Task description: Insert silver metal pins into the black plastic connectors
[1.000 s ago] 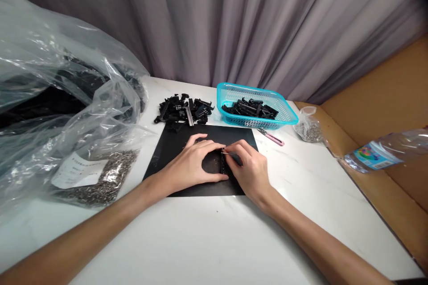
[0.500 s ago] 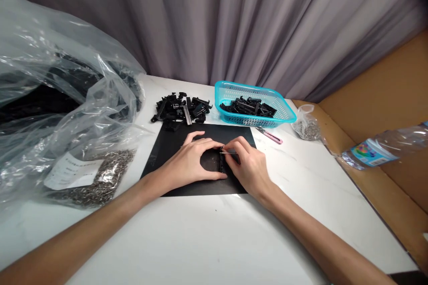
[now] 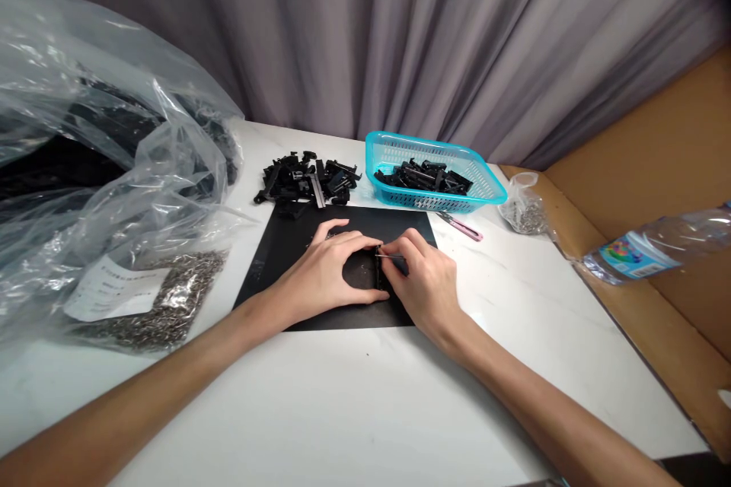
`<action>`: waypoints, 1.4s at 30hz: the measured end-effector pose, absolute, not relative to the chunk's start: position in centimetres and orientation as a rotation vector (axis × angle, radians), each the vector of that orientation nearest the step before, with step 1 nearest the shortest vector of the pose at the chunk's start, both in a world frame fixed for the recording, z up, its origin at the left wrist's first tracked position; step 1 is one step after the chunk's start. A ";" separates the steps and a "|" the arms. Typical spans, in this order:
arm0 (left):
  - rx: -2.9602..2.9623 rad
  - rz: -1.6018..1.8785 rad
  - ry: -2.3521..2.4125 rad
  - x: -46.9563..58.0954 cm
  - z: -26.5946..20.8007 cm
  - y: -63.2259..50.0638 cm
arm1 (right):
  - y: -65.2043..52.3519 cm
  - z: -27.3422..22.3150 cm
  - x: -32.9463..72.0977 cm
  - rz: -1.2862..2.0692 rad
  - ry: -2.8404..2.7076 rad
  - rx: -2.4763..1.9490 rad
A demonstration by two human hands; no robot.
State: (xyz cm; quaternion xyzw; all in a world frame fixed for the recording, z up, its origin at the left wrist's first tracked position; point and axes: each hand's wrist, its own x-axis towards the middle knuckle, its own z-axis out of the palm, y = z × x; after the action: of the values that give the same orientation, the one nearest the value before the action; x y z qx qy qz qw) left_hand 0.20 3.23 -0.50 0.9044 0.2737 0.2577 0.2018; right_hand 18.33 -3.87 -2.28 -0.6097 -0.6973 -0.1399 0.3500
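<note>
Over a black mat, my left hand grips a narrow black plastic part by its two ends, thumb at the near end and index finger at the far end. My right hand is closed at the part's right side. A thin metal pin sticks out of the right fingertips towards the far half of the part. Something dark shows inside the right palm, perhaps a handle, but I cannot make it out. Whether the pin's tip touches the part is too small to tell.
Behind the mat lies a heap of black plastic parts. Beside it stands a blue basket with more parts. Pink-handled snippers, a small bag and a bottle are at right. A bag of metal pins and large plastic bags are at left.
The whole view has shifted slightly. Both hands keep almost the same hold on the black part, and the pin in the right fingertips sits slightly differently.
</note>
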 end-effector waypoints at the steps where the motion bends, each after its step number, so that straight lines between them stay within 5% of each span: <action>1: 2.531 0.720 0.762 0.2 -0.5 3.2 | -3.9 -2.3 18.2 -0.386 -1.797 -1.587; 13: 2.548 0.704 0.791 0.2 -0.3 3.1 | -4.1 -1.6 18.4 -0.006 -1.659 -1.598; 32: 2.587 0.729 0.791 0.2 -1.0 3.2 | -4.6 -2.0 17.8 -0.423 -1.835 -1.596; 42: 2.582 0.703 0.802 0.0 -0.9 3.2 | -4.4 -2.0 19.1 -0.181 -1.864 -1.474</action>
State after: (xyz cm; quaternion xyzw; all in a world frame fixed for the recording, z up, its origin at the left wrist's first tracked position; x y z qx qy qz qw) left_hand 0.02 3.15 -0.95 0.9104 0.2826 0.2477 0.1731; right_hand 19.14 -4.38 -2.02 -0.5746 -0.7266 -0.0704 0.3701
